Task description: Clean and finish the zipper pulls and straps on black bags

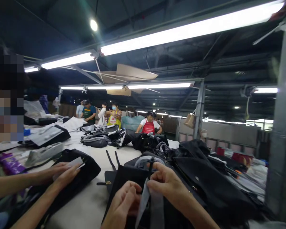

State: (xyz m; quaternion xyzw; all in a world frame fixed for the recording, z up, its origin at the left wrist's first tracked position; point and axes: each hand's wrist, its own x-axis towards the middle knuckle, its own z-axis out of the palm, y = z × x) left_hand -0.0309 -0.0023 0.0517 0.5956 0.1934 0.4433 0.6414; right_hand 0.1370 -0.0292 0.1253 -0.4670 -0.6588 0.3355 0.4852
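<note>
Head view. Left hand (124,203) and right hand (168,186) are both clamped on a grey strip (154,206), fingers curled and thumbs pressing. The strip hangs over a black bag (120,179) at the near edge of the table (90,200).

Risk, as judged: the strip looks thin and slick, so a slack pinch could let it slide down into the heap of dark bags (205,171) toward the right edge. A co-worker's hands (62,171) work near the left, so forearms could bump.
</note>
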